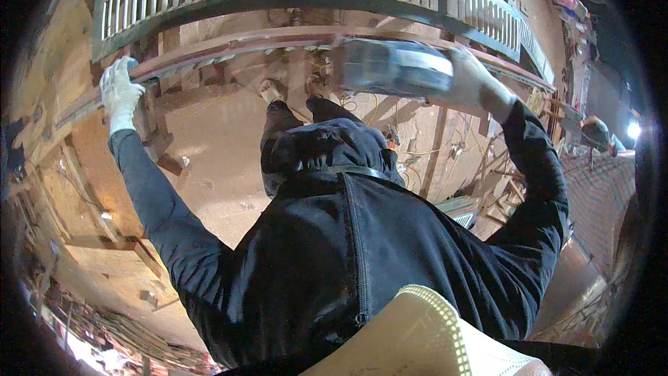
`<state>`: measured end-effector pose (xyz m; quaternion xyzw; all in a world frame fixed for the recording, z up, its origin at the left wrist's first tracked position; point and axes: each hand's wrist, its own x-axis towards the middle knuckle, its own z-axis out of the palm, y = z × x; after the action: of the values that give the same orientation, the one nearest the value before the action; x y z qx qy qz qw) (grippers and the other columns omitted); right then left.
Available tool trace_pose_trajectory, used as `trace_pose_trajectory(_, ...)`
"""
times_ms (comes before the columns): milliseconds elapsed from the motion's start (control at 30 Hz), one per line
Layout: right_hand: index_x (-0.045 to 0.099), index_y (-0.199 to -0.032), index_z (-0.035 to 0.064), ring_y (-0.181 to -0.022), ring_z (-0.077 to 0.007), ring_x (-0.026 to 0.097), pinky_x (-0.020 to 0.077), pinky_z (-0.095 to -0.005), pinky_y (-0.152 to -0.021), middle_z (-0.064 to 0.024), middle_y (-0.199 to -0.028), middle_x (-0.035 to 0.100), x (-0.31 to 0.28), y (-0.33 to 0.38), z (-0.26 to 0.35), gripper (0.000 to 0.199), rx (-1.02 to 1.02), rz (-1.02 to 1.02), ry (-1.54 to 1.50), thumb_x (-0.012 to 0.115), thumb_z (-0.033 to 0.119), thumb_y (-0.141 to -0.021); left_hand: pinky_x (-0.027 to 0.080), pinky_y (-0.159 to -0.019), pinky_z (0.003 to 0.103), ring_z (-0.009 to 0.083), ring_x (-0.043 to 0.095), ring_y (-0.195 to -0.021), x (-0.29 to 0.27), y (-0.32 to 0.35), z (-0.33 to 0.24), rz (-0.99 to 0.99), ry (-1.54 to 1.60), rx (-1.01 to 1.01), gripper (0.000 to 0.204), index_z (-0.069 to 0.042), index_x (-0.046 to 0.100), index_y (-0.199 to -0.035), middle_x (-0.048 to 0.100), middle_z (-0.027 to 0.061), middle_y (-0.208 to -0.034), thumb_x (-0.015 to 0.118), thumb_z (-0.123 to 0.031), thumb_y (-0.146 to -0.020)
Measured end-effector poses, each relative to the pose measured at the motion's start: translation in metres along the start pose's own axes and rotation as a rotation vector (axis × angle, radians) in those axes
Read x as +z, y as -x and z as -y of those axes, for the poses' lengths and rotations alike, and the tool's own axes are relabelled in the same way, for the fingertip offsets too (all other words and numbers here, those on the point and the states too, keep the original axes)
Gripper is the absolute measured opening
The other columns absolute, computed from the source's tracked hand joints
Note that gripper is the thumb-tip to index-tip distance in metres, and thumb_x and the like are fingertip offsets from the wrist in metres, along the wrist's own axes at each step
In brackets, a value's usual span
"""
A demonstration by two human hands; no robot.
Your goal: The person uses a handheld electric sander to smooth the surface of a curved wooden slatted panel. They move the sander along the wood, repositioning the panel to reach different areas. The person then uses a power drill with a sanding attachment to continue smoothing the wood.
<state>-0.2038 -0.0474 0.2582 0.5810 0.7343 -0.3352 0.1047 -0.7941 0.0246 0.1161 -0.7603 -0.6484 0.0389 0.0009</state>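
A long, narrow frame of reddish wood (229,46) runs crosswise in front of me. My left hand (120,92), in a pale work glove, grips it at its left end. In my right hand (476,80), also gloved, is a blue power sander (396,68), smeared by motion, with its body over the right half of the wood. Fingers of the right hand are partly hidden behind the tool. Just beyond the wood stands a dark green louvred shutter (278,0) with pale slats.
Yellow cables (435,150) trail over the brown floor (216,146) on the right. A smaller green louvred piece (459,209) lies beside my right elbow. Wooden boards (104,261) lie at the left. At the far right is another person (595,132) near a bright lamp (633,130).
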Motion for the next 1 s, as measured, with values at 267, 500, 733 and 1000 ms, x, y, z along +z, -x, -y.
trace_pose_trajectory(267,0.068,-0.084,-0.0008,-0.076,-0.0369,0.068,0.0547,-0.0437,-0.069,-0.0215,-0.081,0.068,0.087,-0.118,0.109,0.028,-0.246,0.147,0.032,0.066,0.018,-0.064,0.041,-0.097,0.043,0.0296,0.055,-0.107,0.03,0.003,0.01,-0.041,0.057,0.051,0.057,-0.016,0.059,-0.105,0.062,0.0048,-0.104,0.075,-0.002,-0.052)
trace_pose_trajectory(500,0.056,-0.098,-0.0001,-0.084,-0.0401,0.066,0.0526,-0.0483,-0.074,-0.0219,-0.086,0.065,0.117,-0.049,0.051,0.036,-0.162,0.039,-0.076,0.067,0.022,-0.072,0.04,-0.097,0.042,0.0293,0.053,-0.109,0.032,0.02,0.017,-0.041,0.015,0.021,0.057,-0.015,0.058,-0.106,0.061,0.005,-0.106,0.071,0.002,-0.053)
trace_pose_trajectory(733,0.049,-0.136,0.0133,-0.084,-0.0363,0.067,0.0532,-0.0447,-0.073,-0.0186,-0.094,0.068,0.041,0.071,-0.026,0.066,0.094,-0.11,0.059,0.071,0.019,-0.074,0.04,-0.099,0.042,0.0275,0.053,-0.113,0.037,0.009,0.031,-0.024,0.035,0.038,0.066,-0.017,0.057,-0.112,0.061,0.0031,-0.111,0.075,-0.001,-0.051)
trace_pose_trajectory(1000,0.052,-0.133,0.0077,-0.086,-0.0328,0.068,0.0528,-0.0337,-0.074,-0.0193,-0.102,0.067,0.001,0.104,-0.148,0.067,0.217,-0.022,0.051,0.076,0.026,-0.074,0.039,-0.102,0.043,0.0293,0.052,-0.117,0.052,0.009,0.047,0.024,-0.02,-0.003,0.069,-0.018,0.056,-0.115,0.061,0.0054,-0.117,0.078,-0.001,-0.052)
